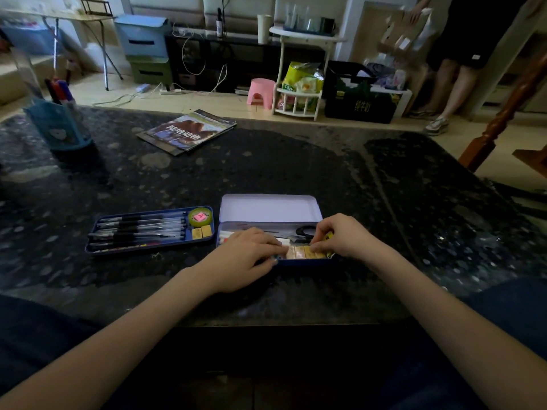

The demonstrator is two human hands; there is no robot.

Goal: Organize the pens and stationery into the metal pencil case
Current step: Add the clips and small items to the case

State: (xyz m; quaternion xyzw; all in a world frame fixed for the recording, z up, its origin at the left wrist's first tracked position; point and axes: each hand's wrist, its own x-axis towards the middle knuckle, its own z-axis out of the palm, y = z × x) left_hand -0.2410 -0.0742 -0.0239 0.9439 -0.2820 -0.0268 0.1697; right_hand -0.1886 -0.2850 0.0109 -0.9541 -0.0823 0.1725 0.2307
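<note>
While both our forearms reached forward across the dark counter [296,173], we kept our left hand [242,258] palm-down with fingers curled over the near rim of the metal pencil case [272,208], and our right hand [344,236] arched beside it, fingertips pinching down. Between the two hands lay a row of small yellow-tan erasers [305,252], pressed at each end by our fingertips; both hands were grasping that row rather than lying loose. The case stood with its lid raised toward twelve o'clock, and black scissors [305,231] showed inside, just beyond the erasers. At nine o'clock from the case, close beside it, sat the blue tray [97,229] holding pens [142,229], a green tape roll [200,217] and two more small blocks.
</note>
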